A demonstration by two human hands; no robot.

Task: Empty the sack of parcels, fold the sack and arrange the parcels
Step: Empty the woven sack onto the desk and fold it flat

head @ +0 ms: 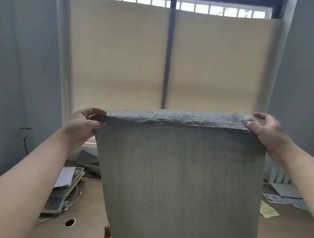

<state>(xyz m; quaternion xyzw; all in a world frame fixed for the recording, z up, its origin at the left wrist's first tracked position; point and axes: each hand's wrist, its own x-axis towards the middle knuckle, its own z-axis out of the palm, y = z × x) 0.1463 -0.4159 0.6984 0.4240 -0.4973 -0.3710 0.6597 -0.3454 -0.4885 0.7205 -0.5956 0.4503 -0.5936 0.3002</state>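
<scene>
A grey woven sack [181, 178] hangs flat in front of me, held up above the brown table [90, 204]. My left hand [84, 125] pinches its upper left corner. My right hand [269, 135] grips the upper right corner. The sack's top edge is folded over between the two hands. The hanging cloth hides the middle of the table. Only a brown corner of something, perhaps a parcel [107, 237], shows at the sack's lower left edge.
A weighing scale [62, 192] with papers and a white cable sits at the table's left. Grey cloth [88, 162] lies at the back left. Papers [282, 198] and a yellow slip [269, 212] lie at right. Cable holes [70, 222] dot the tabletop. A blinded window stands ahead.
</scene>
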